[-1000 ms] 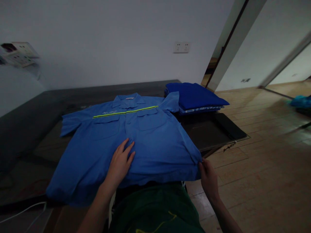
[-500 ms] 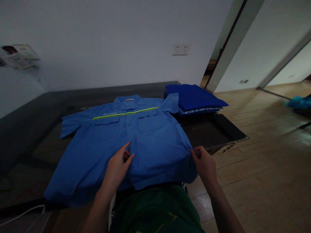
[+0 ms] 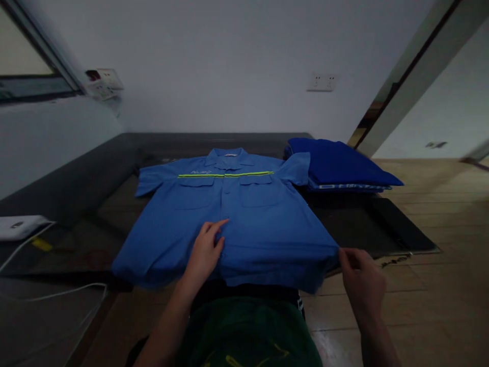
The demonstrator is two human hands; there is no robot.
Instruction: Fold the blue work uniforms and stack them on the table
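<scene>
A blue short-sleeved work shirt [image 3: 263, 224] with a yellow-green stripe across the chest lies spread front side up, its collar away from me. My left hand [image 3: 205, 248] rests on the front placket below the chest pockets. Its index finger is stretched out and the thumb stands apart, so it is open. At the shirt's right side edge, near the hem, my right hand [image 3: 361, 270] is closed in a pinch on the cloth and pulls it out to the right. The hem hangs over the near edge of the dark table.
Folded blue clothes [image 3: 340, 163] are stacked beside the right sleeve. A dark flat panel [image 3: 401, 224] lies at the right end of the table [image 3: 114, 209]. On the left are a white device [image 3: 21, 227] and a white cable [image 3: 57, 298]. Wall sockets [image 3: 321, 82] sit behind.
My right hand has drawn the shirt's side edge outward to the right, and that side lies tauter. My left hand stays on the placket. The view has turned left.
</scene>
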